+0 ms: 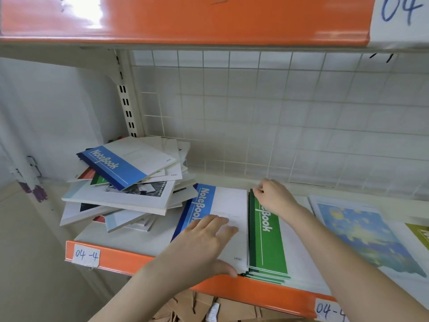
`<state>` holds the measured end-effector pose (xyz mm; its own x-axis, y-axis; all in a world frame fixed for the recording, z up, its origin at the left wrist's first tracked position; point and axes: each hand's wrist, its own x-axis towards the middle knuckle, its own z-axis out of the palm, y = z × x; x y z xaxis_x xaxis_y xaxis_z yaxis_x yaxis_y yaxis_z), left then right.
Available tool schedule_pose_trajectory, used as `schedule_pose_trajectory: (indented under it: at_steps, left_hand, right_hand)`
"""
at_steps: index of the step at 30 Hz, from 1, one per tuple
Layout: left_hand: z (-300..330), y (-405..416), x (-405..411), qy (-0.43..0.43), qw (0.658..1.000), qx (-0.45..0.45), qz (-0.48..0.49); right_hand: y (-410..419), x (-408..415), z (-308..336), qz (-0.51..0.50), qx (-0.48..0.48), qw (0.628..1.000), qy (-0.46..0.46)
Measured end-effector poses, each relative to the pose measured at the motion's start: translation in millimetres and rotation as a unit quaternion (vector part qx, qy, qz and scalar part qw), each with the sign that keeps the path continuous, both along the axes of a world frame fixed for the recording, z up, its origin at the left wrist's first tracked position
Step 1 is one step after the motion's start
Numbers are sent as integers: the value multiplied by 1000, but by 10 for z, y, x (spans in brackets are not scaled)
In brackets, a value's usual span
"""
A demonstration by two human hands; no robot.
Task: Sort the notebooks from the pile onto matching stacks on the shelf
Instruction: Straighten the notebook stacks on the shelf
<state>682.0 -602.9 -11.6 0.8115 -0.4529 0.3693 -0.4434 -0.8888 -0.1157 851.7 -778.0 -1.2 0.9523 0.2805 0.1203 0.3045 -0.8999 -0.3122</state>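
Observation:
A messy pile of notebooks [130, 189] lies at the shelf's left, topped by a blue-striped notebook [120, 166]. To its right a blue-striped notebook stack [229, 205] lies flat, and my left hand [204, 240] rests on it with fingers spread and the thumb at its front edge. Beside it sits a stack of green-striped notebooks [267, 242]. My right hand [274, 198] pinches the far corner of that green stack. Further right lies a stack with a blue and yellow picture cover [362, 233].
The shelf's orange front edge [130, 259] carries paper labels reading 04-4. A wire grid panel [278, 112] backs the shelf, and an upper orange shelf [185, 19] hangs overhead. A yellow-green cover [421, 235] shows at the far right. Brown cardboard [209, 307] lies below.

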Motion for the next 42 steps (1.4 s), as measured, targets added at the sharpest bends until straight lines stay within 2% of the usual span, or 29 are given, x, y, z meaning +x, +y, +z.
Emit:
schedule_pose_trajectory:
  at_steps: [2,8,12,16,18,20,23,26,28,29,31,33,34,38,42]
  left_hand:
    - [-18,-191,26,1,1000,-4,-27]
    - [-83,-416,96,23,998,-27,-61]
    - [-128,-431,74,35,997,-42,-52]
    - [-121,-450,44,132,984,-108,-47]
    - [-26,-434,-20,157,979,-122,-36]
    - [83,-368,-106,130,981,-142,-24]
    - [270,-85,-198,-38,988,-151,-11]
    - [574,369,-235,-142,972,-172,72]
    - [761,712,-226,-158,956,-164,184]
    - [824,878,-197,-123,945,-161,258]
    - [870,1173,-123,3,903,-153,401]
    - [848,1344,-63,109,867,-151,462]
    - [826,1377,-48,131,864,-146,464]
    - [695,1312,-47,126,893,-71,427]
    - [599,1151,-80,60,931,-28,359]
  right_hand:
    - [-10,-36,-76,2,-26,1000,-4]
    - [63,-102,-100,10,-23,999,-48]
    - [20,-113,-103,30,-18,998,-47]
    - [11,-127,-77,21,-22,999,-32]
    - [58,-153,-28,16,-37,998,-53]
    - [170,-206,77,27,-35,995,-85]
    - [492,-334,304,79,62,992,-73]
    - [889,-432,459,122,211,970,2]
    - [1127,-489,523,125,301,941,86]
    - [1222,-508,535,124,323,931,118]
    - [1365,-541,537,128,325,925,150]
    - [1443,-556,523,126,309,929,157]
    - [1456,-557,514,123,310,930,157]
    - [1468,-514,476,101,344,917,173]
    - [1512,-468,498,68,396,898,179]
